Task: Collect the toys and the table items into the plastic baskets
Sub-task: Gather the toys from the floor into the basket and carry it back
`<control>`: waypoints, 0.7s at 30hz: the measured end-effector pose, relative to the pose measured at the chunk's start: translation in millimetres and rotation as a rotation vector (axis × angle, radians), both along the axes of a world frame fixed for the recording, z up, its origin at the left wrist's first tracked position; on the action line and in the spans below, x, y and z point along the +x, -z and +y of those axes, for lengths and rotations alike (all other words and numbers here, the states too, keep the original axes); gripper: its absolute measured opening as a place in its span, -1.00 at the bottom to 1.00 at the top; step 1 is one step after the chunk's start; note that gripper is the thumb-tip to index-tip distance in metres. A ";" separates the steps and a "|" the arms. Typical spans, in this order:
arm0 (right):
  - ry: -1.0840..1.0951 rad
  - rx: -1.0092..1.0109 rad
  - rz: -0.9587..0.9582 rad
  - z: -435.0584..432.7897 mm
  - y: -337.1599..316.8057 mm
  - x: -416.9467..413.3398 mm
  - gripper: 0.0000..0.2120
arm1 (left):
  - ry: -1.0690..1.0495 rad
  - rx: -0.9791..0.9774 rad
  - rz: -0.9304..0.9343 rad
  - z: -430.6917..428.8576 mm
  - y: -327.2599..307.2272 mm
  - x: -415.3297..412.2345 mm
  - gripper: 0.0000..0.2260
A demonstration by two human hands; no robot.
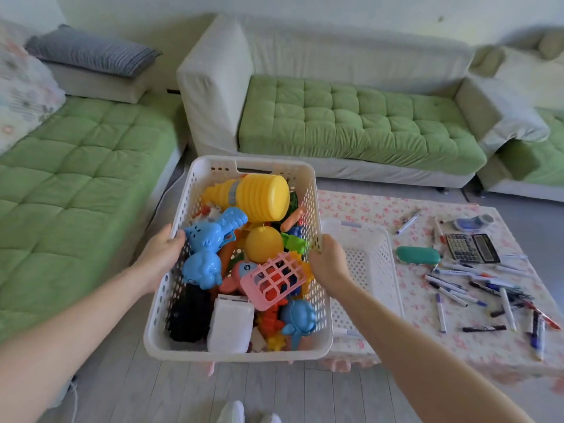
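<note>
White toy basket [238, 352] pointing away from you.
Your left hand [160, 257] and right hand [329, 262] are clamping its rims; empty basket [375, 264] is sitting rightward at the table's [427, 340] left edge.

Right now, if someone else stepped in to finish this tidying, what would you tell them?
Left hand and right hand each grip a side rim of the toy basket, held up beside the table.
Done: toys are in that basket.
Left: pens, calculator and green case lie on the table; the second basket there looks empty.
</note>
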State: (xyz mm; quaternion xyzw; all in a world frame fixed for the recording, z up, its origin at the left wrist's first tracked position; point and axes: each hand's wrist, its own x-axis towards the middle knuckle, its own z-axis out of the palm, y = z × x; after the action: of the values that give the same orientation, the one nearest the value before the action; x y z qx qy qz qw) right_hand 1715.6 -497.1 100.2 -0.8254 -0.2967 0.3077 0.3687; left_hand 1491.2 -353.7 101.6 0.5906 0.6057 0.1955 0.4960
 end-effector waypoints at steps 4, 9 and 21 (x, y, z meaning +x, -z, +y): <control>0.026 -0.059 0.020 19.3 51.1 5.6 -0.82 | 0.002 -0.003 0.038 16.2 47.6 10.0 -0.65; 0.041 -0.142 0.032 37.9 114.4 13.4 -0.76 | 0.028 -0.036 0.058 35.5 109.5 22.7 -0.64; 0.108 -0.226 -0.005 66.1 229.3 44.8 -0.66 | 0.100 -0.153 0.018 73.1 223.2 74.0 -0.65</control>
State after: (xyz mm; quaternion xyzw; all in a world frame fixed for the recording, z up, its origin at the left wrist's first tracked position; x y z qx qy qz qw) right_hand 1760.4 -431.0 -129.1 -0.8772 -0.2163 0.3170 0.2885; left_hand 1565.2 -280.6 -121.5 0.5824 0.5930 0.1183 0.5433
